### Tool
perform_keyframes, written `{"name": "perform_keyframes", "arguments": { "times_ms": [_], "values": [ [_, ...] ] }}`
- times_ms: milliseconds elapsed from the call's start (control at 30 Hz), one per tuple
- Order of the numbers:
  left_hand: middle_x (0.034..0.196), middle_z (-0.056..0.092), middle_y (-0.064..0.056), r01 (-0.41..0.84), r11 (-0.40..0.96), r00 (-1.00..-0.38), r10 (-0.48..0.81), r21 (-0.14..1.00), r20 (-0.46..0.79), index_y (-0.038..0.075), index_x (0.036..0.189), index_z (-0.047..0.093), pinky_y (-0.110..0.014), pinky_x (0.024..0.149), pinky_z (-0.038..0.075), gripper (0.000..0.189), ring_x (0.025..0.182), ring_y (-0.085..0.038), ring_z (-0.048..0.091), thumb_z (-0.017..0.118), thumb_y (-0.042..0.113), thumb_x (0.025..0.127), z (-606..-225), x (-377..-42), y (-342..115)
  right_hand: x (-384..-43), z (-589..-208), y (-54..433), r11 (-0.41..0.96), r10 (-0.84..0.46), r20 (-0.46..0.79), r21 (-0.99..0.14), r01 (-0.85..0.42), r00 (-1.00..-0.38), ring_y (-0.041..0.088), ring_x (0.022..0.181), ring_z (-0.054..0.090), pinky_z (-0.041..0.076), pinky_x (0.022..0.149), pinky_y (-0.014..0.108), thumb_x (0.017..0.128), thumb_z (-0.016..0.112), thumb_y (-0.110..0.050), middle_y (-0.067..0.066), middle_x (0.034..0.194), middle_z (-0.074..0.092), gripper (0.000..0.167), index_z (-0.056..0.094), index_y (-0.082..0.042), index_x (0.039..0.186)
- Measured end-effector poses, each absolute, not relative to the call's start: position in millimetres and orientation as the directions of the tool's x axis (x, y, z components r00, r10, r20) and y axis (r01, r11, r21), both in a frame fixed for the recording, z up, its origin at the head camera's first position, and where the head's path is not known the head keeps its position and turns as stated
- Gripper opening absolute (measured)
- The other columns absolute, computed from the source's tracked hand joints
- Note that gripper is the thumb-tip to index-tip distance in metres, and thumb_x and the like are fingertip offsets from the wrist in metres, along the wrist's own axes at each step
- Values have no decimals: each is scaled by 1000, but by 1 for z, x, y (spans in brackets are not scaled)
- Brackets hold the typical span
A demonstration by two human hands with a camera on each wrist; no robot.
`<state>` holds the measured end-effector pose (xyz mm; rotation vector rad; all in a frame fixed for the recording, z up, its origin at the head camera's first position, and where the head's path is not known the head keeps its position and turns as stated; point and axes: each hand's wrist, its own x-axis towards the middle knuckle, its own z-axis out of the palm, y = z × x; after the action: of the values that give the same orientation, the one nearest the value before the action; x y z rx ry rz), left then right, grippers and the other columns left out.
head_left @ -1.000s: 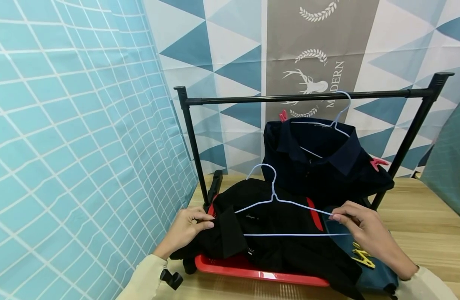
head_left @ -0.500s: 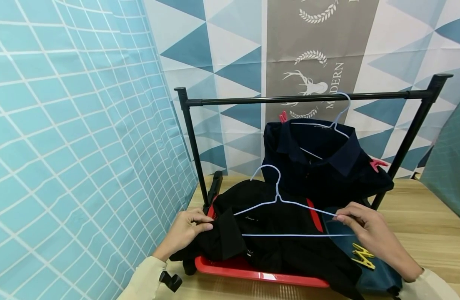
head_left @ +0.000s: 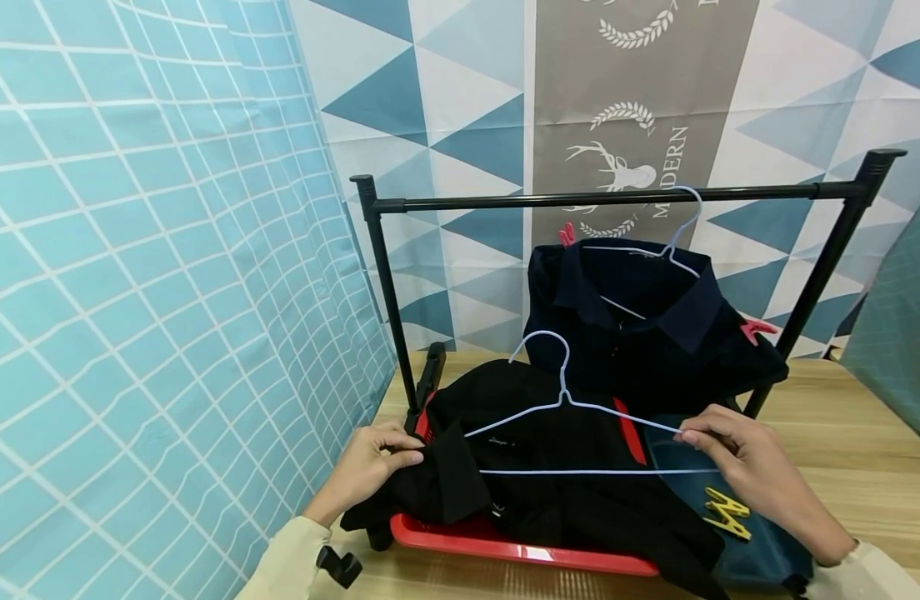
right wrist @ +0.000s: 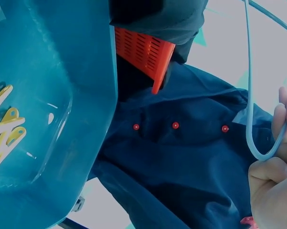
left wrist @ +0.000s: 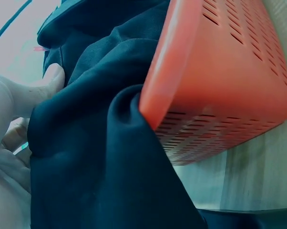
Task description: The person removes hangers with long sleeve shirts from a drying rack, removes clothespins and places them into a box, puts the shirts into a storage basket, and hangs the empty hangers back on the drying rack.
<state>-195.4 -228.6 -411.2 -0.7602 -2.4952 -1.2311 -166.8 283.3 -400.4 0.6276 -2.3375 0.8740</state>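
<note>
A black collared shirt (head_left: 565, 508) lies heaped over a red basket (head_left: 520, 551). My left hand (head_left: 372, 460) pinches the shirt beside its collar; the left wrist view shows the thumb on the cloth near the basket's rim (left wrist: 165, 62). With my right hand (head_left: 737, 454) I pinch the right end of a light blue wire hanger (head_left: 563, 400). The hanger's left end is hidden inside the shirt's neck, and its hook points up. In the right wrist view the bent hanger end (right wrist: 262, 155) runs between my thumb and fingers.
Behind, a navy shirt (head_left: 617, 350) hangs on another hanger from a black rack bar (head_left: 505, 201), with pink clothespins (head_left: 756, 329) at its shoulders. A blue bin (head_left: 760, 550) holding yellow clothespins (head_left: 727, 512) stands at the right. A tiled-pattern curtain (head_left: 167, 292) closes the left side.
The hanger has shifted slightly to the right, along with my right hand. My left hand has drawn the shirt's collar edge a little to the left.
</note>
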Motion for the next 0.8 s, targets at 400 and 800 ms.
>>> {"name": "perform_keyframes", "arguments": {
  "times_ms": [400,800],
  "values": [
    [85,69,12,462,568,-886,333,681,323,22,96,84,-28,71,52,8,81,-9,63,82,20,89,-419,-195,-234,-167,-400,292,701,-222,655,-407,-585,-722,4,65,48,37,57,21,88,73,11,-13,84,60,31,77,-19,96],
    [92,72,8,416,665,-908,344,620,240,13,103,83,-28,70,51,12,81,-8,63,76,17,95,-423,-196,-242,-169,-398,300,723,-200,675,-388,-572,-710,4,63,45,35,56,21,90,73,9,-12,81,59,25,77,-15,96]
  ]
}}
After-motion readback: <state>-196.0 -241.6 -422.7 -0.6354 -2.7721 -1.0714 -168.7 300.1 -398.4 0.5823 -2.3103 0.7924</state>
